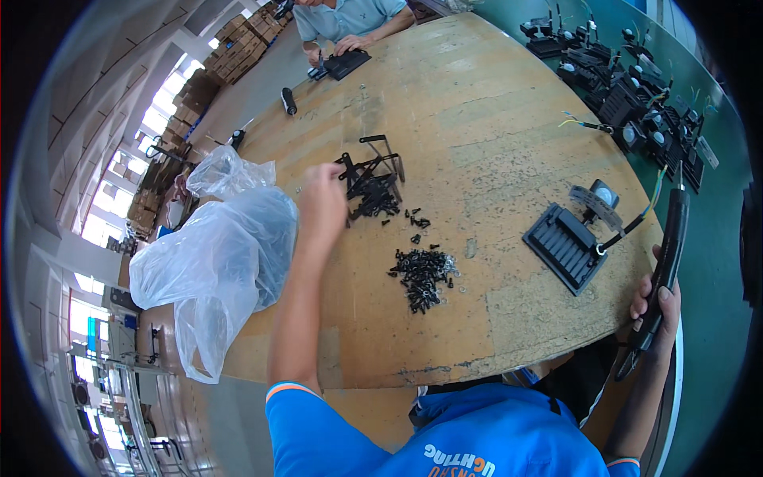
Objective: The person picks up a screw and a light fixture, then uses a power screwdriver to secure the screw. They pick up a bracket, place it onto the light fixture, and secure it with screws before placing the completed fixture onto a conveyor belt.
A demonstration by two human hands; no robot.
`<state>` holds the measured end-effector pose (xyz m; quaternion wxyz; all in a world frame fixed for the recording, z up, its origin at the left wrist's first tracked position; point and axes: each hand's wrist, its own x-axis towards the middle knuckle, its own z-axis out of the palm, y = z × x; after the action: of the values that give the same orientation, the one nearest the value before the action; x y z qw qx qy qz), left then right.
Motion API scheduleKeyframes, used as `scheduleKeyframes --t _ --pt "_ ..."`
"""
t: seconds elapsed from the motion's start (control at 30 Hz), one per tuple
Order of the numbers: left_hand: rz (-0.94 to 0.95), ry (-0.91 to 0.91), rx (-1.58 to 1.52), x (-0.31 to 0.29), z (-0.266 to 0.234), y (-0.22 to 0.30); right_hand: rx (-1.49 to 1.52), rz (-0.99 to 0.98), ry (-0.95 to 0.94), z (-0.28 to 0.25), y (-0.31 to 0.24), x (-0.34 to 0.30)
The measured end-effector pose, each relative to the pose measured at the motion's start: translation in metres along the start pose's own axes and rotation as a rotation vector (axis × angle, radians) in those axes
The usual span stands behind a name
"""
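Note:
My left hand (322, 195) reaches over the round wooden table (477, 103) and closes on a black metal bracket (350, 168) at the edge of a pile of black brackets (375, 184). A heap of small black screws (423, 274) lies nearer me. My right hand (660, 306) is off the table's right edge, gripping a long black tool (668, 254). A black ribbed lamp housing (566, 245) with a round sensor (602, 195) and wires lies in front of that hand.
Clear plastic bags (218, 262) lie on the table's left side. Several finished black lamp units (636, 95) are on the green surface at the right. Another person's hands (350, 44) work on a black part at the far edge. A black cylinder (288, 100) lies near them.

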<state>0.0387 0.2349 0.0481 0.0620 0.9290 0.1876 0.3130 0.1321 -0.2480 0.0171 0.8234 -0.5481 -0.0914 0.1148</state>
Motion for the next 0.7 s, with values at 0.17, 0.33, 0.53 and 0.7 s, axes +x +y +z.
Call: scheduleKeyframes --t 0.17,0.33,0.53,0.7 --pt "0.024 -0.095 -0.031 -0.025 0.006 -0.066 0.042 -0.031 0.005 0.005 0.007 0.003" --pt "-0.079 -0.197 -0.011 -0.027 0.013 -0.071 0.000 -0.019 0.021 0.001 0.004 0.003" --pt "-0.441 -0.005 -0.587 -0.030 -0.039 -0.009 -0.390 0.257 0.017 0.026 -0.024 0.014" --pt "-0.282 -0.383 -1.579 -0.044 -0.062 0.093 -0.753 0.298 -0.099 0.025 -0.040 0.040"
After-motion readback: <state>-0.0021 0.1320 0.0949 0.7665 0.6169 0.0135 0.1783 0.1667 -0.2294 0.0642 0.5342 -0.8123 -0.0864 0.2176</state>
